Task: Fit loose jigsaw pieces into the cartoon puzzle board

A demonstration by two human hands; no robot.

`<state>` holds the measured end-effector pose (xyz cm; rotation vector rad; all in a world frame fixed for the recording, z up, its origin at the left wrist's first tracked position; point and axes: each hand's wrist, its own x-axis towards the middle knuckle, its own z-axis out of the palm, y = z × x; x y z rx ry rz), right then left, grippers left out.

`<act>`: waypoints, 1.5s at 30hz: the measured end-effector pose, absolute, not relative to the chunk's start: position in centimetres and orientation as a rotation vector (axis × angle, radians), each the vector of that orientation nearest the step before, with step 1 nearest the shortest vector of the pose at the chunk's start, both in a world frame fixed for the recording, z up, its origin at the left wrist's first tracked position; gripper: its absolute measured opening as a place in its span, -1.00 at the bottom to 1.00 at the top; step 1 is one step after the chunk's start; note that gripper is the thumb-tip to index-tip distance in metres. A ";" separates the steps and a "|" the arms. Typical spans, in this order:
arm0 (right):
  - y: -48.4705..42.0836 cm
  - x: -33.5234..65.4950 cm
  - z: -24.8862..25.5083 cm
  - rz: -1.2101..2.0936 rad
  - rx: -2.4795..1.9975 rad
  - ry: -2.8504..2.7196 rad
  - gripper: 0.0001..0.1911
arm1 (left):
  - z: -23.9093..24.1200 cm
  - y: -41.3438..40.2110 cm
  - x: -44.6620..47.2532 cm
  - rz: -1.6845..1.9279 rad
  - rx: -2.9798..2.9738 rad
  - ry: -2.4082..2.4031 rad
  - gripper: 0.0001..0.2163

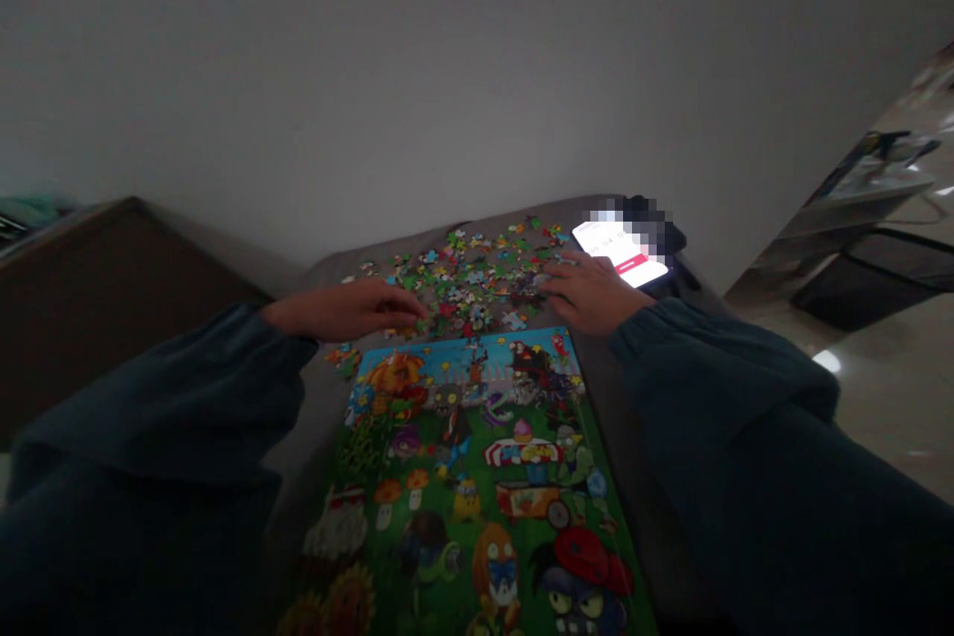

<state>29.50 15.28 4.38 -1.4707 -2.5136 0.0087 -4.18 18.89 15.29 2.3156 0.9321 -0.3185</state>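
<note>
Many loose jigsaw puzzle pieces [477,283] lie spread over a grey cloth-covered surface. My left hand [358,308] comes in from the left with its fingers drawn together and the tips down at the pieces. Whatever those fingertips pinch, if anything, is too small to make out. On the right side of the pieces rests my right hand [585,293], its fingers apart and touching or just over the pieces. A colourful picture board [462,457] with cartoon plants and zombies lies flat, nearer to me than both hands.
A lit phone [622,248] leans beside my right hand, with a dark object [656,224] behind it. A pale wall [462,70] rises behind the surface. To the left stands a brown panel [126,298]; a dark-framed chair [872,278] is at the far right.
</note>
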 end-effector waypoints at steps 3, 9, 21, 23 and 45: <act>15.1 29.1 4.4 0.000 -1.459 -2.521 -0.64 | 14.1 16.5 -7.5 -0.213 2.284 0.958 -0.71; 15.3 28.6 4.1 0.001 -1.308 -2.461 -0.63 | 10.3 14.1 -11.9 -0.151 2.181 1.122 -0.69; 15.3 27.8 2.6 -0.034 -1.128 -2.473 -0.66 | 8.3 12.4 -11.3 -0.048 2.198 1.039 -0.69; 15.1 27.7 2.7 -0.033 -1.153 -2.478 -0.66 | 8.2 12.2 -11.3 -0.034 2.206 1.039 -0.71; 14.8 27.5 2.7 -0.006 -1.152 -2.457 -0.65 | 7.6 11.6 -10.7 -0.030 2.181 0.997 -0.76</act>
